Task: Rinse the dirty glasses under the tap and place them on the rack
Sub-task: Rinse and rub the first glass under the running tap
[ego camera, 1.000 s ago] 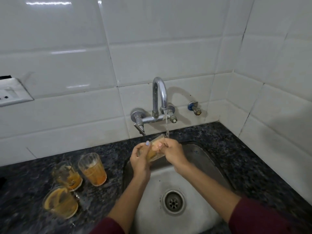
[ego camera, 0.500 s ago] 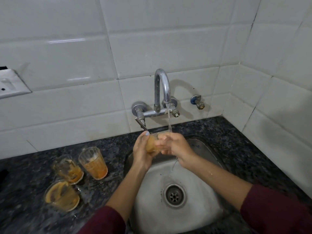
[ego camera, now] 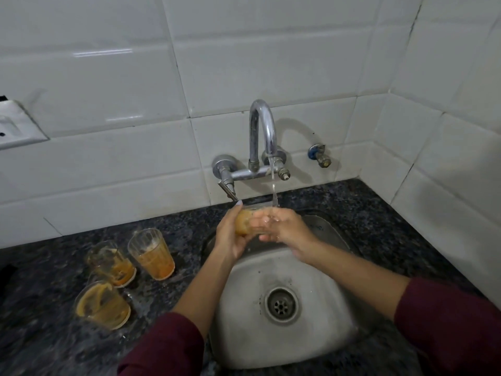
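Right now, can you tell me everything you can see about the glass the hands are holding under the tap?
The glass is small, clear and tipped on its side over the sink. Orange-brown residue clouds its inside. The left hand grips it from the left, while the right hand touches it from the right. Water runs from the tap onto the glass and the right hand's fingers. The hands hide much of it, so its rim and base are hard to make out.
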